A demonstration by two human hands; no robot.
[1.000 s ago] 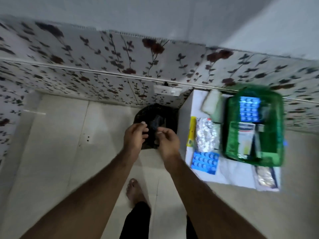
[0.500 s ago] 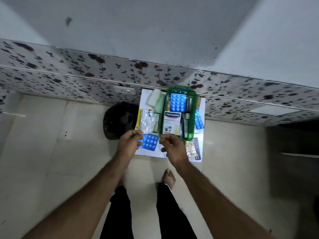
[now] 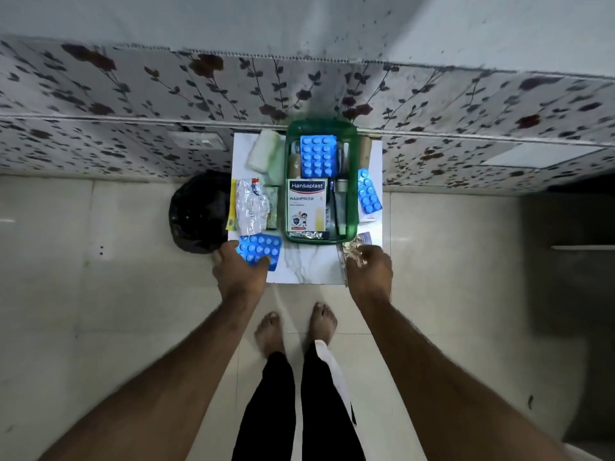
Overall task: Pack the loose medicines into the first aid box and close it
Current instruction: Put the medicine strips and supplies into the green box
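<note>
An open green first aid box (image 3: pixel 289 168) stands on a small white table (image 3: pixel 306 267) against the wall. Inside lie a blue blister pack (image 3: pixel 317 160) and a Hansaplast carton (image 3: pixel 306 204). My left hand (image 3: pixel 239 271) rests on a loose blue blister pack (image 3: pixel 261 248) at the table's front left, fingers curled over its near edge. At the front right, my right hand (image 3: pixel 367 271) pinches a silver-gold tablet strip (image 3: pixel 352 249). A crumpled silver foil strip (image 3: pixel 251 206), a white gauze roll (image 3: pixel 264 151) and another blue blister pack (image 3: pixel 368 196) lie loose around the box.
A black bin bag (image 3: pixel 196 212) sits on the floor left of the table. A floral-patterned wall (image 3: pixel 133 104) runs behind. My bare feet (image 3: pixel 296 327) stand on pale floor tiles just in front of the table. A dark opening lies at the far right.
The view swung from the bin bag to the table. Both hands moved forward and apart: the left onto the front blue blister pack, the right onto the silver-gold strip.
</note>
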